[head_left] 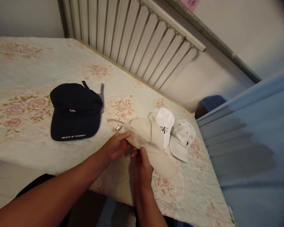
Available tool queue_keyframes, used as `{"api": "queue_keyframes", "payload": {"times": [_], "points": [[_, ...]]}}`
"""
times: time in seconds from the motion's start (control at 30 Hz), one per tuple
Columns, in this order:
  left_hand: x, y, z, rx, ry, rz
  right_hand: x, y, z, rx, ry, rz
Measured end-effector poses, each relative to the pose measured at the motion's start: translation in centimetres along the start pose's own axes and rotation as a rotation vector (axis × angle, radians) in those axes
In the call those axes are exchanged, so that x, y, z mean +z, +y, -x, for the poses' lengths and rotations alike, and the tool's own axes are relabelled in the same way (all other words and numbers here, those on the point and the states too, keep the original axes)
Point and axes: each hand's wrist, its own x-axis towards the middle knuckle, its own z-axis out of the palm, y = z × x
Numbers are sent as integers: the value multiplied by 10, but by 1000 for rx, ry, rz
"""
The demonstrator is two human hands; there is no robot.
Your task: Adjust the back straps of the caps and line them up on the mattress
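A beige baseball cap (142, 134) is held between my two hands above the bed, its brim pointing to the lower right. My left hand (118, 146) grips the cap's edge near the back, close to the strap and a small metal buckle. At the lower edge, near where crown and brim meet, my right hand (143, 160) pinches the cap with the thumb on the outside. Partly hidden behind it lies a white cap (164, 118) with black lettering. Beside that rests a pale grey cap (184, 137) with a small dark emblem. To the left sits a black cap (75, 107) with white text on its brim.
The floral bedsheet (123, 176) spreads under the caps. A slatted metal headboard (132, 41) rises along the far side. On the right hangs a blue curtain (251, 142), with a dark blue object (211, 104) behind its edge.
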Motion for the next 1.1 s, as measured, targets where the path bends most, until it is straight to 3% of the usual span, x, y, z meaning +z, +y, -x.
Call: {"api": "queue_keyframes", "payload": {"times": [1.1], "points": [[1,0,1,4,-19,23,1,0,1,-1,-19,32]]}}
